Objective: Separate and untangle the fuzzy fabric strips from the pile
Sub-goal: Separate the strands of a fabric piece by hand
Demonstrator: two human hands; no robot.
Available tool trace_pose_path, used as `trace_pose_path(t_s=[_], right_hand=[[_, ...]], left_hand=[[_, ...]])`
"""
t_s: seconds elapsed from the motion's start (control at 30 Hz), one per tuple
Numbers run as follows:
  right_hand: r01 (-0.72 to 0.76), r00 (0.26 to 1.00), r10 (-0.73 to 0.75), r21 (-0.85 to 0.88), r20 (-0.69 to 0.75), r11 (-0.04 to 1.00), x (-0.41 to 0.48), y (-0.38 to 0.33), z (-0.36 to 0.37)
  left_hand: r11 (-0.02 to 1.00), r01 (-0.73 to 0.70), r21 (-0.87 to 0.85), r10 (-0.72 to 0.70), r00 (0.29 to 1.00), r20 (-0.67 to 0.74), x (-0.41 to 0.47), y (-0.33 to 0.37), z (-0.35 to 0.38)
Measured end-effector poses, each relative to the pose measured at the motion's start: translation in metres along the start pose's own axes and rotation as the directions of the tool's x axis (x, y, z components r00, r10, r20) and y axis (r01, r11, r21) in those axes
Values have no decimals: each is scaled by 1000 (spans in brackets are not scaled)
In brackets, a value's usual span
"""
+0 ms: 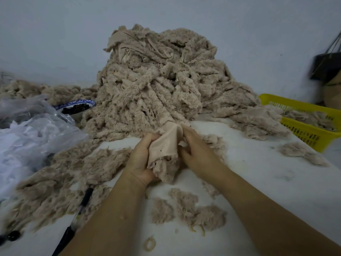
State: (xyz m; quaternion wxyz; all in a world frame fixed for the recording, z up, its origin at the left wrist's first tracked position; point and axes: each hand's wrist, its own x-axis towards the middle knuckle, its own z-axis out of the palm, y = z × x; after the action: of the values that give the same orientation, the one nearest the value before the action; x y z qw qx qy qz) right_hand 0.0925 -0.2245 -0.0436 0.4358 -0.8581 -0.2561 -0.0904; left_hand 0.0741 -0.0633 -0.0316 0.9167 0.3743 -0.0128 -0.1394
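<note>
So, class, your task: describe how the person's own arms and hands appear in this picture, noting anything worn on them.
The left forearm and right forearm are bare as far as the frame's edge; no sleeve shows. The left hand and right hand wear no gloves, and no ring, watch or bracelet shows on the visible sides.

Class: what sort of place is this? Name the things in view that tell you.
Probably a small textile workroom: a big pile of fuzzy fabric strips on a white table, a yellow basket holding more scraps.
</note>
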Motion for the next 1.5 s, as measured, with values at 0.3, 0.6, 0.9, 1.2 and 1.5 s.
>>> trace_pose_path(t_s=[0.3, 0.6, 0.9, 1.2, 1.5], right_hand=[[-172, 978, 147, -174, -148, 970, 4, 20, -13], [-194, 958, 179, -47, -223, 980, 0, 14, -16], [-175, 967, 138, -163, -215, 971, 1, 22, -14], [-211, 960, 214, 39, -179, 977, 0, 12, -19], [-267, 894, 333, 242, -301, 933, 4, 7, -14]], left_hand=[[992, -76, 97, 85, 991, -99, 7, -2, 0], [781, -23, 624, 76, 995, -59, 5, -12, 13], [888, 6, 459, 56, 991, -121, 1, -9, 12], [937, -180, 300, 228, 965, -131, 3, -1, 8], [549, -213, 808, 353, 936, 7, 15, -21, 4]])
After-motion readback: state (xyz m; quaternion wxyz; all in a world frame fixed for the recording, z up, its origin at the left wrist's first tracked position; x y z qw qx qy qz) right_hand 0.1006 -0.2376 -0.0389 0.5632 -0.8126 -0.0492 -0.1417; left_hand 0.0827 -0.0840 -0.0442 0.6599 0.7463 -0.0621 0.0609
